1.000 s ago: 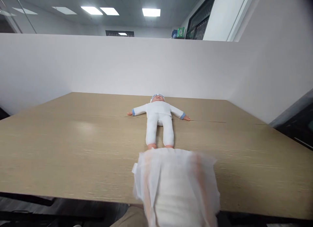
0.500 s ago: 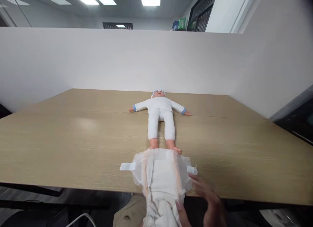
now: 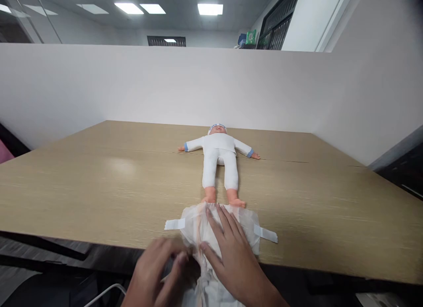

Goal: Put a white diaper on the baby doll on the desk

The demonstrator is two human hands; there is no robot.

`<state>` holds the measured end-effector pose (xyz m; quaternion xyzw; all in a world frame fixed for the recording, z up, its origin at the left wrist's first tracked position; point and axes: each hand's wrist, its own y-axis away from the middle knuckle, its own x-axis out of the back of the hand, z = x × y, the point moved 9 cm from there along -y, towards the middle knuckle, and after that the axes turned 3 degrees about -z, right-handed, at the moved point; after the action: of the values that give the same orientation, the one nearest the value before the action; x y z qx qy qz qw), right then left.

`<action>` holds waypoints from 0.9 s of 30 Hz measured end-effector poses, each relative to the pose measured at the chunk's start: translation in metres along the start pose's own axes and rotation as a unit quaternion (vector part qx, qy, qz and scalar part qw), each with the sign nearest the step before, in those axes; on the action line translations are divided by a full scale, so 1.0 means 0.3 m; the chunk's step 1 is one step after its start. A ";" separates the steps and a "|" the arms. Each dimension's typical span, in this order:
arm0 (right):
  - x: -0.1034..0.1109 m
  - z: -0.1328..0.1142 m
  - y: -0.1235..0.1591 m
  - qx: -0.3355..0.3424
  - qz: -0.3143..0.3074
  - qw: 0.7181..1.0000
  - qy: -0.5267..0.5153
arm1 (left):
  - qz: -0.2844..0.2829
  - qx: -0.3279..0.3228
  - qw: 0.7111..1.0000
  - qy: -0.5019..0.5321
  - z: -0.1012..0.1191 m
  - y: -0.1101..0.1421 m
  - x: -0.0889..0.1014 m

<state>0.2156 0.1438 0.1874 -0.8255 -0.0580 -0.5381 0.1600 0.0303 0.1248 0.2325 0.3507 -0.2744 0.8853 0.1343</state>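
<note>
Facing a broad pale wall (image 3: 211,84), with a ceiling (image 3: 181,22) in view above its top edge. Looking down across a wide wooden tabletop (image 3: 115,201), with a thin seam across its far part. Finding a doll (image 3: 218,144) on its back in the middle of the tabletop, in white top and trousers, head toward the wall, arms out wide, bare feet toward the near edge. Seeing an opened white diaper (image 3: 206,233) at the near edge of the tabletop, its upper end just beside the doll's feet, its lower part crumpled beyond that edge. Resting the right hand (image 3: 233,249) palm down over the middle of the diaper, fingers stretched toward the doll, thumb well apart; grip spread. Having the left hand (image 3: 155,267) at the diaper's lower left side, curled and partly blurred, thumb near the fingers; cannot tell if clamped on the diaper's edge or only beside it. Noticing a white cable (image 3: 107,290) below the tabletop, near the left forearm. Spotting a left tab (image 3: 174,224), almost level, and a right tab (image 3: 267,233), slanting, out from the diaper's sides over the tabletop.
</note>
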 end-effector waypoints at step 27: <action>-0.147 0.151 -0.038 0.120 -0.013 0.992 0.042 | -0.253 -0.397 0.869 -0.152 0.041 -0.792 -0.302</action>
<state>0.2337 0.1729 0.1330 -0.7762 -0.1260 -0.5637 0.2527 0.2044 0.3068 0.2702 0.4555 -0.5213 0.5733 0.4382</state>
